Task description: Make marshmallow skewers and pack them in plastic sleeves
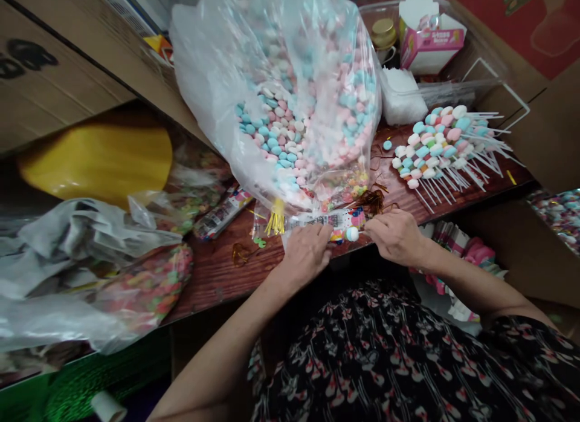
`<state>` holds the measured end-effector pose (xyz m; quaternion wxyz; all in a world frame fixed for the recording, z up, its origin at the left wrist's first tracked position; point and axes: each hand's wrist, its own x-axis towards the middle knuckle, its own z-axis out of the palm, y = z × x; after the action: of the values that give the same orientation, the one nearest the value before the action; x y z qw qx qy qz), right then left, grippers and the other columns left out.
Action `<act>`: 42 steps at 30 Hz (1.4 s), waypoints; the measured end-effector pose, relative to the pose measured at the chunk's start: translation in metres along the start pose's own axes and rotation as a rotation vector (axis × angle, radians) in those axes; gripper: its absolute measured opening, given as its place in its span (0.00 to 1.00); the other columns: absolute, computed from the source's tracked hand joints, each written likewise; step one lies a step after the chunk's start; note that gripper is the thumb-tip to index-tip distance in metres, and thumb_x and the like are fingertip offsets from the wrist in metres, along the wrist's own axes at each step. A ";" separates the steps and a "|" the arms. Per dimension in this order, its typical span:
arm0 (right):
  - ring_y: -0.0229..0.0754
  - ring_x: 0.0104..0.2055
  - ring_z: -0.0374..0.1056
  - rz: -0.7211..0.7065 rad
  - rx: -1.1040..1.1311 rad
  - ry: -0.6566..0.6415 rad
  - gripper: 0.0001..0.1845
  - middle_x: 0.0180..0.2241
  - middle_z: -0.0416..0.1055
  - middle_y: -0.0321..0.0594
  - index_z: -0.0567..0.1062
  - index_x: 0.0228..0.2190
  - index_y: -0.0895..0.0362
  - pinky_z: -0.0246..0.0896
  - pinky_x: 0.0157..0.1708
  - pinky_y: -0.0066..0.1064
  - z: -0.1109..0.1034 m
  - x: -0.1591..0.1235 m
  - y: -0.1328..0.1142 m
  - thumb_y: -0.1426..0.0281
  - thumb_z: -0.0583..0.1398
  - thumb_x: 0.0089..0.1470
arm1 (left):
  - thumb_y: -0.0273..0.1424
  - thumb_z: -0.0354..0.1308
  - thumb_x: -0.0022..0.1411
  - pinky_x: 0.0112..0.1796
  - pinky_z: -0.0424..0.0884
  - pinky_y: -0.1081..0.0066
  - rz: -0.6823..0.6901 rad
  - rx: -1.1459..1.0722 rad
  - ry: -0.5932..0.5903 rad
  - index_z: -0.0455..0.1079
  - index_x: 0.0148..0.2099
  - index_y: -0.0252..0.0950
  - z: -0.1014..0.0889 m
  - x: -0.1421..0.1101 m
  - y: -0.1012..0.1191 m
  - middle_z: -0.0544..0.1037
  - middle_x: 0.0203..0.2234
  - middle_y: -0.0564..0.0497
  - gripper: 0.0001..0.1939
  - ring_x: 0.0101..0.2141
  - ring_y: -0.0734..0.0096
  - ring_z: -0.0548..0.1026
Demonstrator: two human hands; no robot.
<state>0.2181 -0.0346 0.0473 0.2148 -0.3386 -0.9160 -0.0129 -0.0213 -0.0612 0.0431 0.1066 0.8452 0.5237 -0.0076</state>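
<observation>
My left hand (306, 254) rests its fingers on a printed plastic wrapper strip (317, 220), pinching it against the reddish wood table (217, 277). My right hand (394, 236) grips the strip's other end, beside a round pastel candy (351, 234). A stick may run inside the strip, but I cannot tell. Just above the hands, a large clear bag of pink, blue and white candies (290, 107) lies tied with gold ties (275, 217). Brown curly ties (372, 201) lie near my right hand. To the right, candies on white sticks (435, 147) lie in a fanned pile.
Cardboard boxes (49, 71) stand at the upper left and right. Plastic bags of multicoloured sweets (136, 295) heap at the left, by a yellow object (102, 156). A pink-and-white box (430, 41), white packet and small jar sit behind. Patterned fabric covers my lap.
</observation>
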 end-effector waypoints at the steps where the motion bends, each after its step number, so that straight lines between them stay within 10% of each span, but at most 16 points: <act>1: 0.38 0.27 0.56 -0.017 0.001 0.004 0.09 0.24 0.68 0.37 0.72 0.28 0.58 0.41 0.30 0.34 0.001 0.000 0.001 0.76 0.53 0.58 | 0.25 0.52 0.57 0.41 0.64 0.62 -0.002 -0.021 -0.018 0.68 0.49 0.34 0.002 -0.001 -0.002 0.76 0.40 0.41 0.17 0.42 0.55 0.73; 10: 0.37 0.28 0.57 -0.263 0.046 0.011 0.10 0.24 0.68 0.36 0.71 0.29 0.57 0.44 0.33 0.33 -0.007 0.008 0.020 0.73 0.53 0.60 | 0.23 0.51 0.48 0.30 0.57 0.73 0.171 -0.610 -0.328 0.63 0.33 0.36 -0.012 0.000 -0.009 0.68 0.25 0.56 0.07 0.27 0.73 0.65; 22: 0.37 0.28 0.58 -0.366 0.079 -0.019 0.08 0.25 0.69 0.36 0.71 0.29 0.57 0.46 0.32 0.33 -0.034 0.017 0.035 0.73 0.54 0.60 | 0.35 0.65 0.51 0.30 0.56 0.75 0.171 -0.714 -0.493 0.67 0.33 0.35 -0.021 0.004 -0.010 0.67 0.24 0.58 0.12 0.27 0.75 0.63; 42: 0.38 0.27 0.53 -0.340 -0.046 0.053 0.10 0.22 0.64 0.35 0.72 0.26 0.57 0.42 0.30 0.35 -0.045 0.005 -0.003 0.75 0.55 0.59 | 0.41 0.65 0.52 0.27 0.56 0.77 -0.215 -0.956 -0.107 0.68 0.27 0.33 0.011 -0.005 -0.001 0.67 0.21 0.58 0.17 0.25 0.77 0.61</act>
<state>0.2302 -0.0415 0.0904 0.2259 -0.1830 -0.9535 -0.0789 -0.0231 -0.0672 0.0330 0.5080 0.6411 0.5466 0.1792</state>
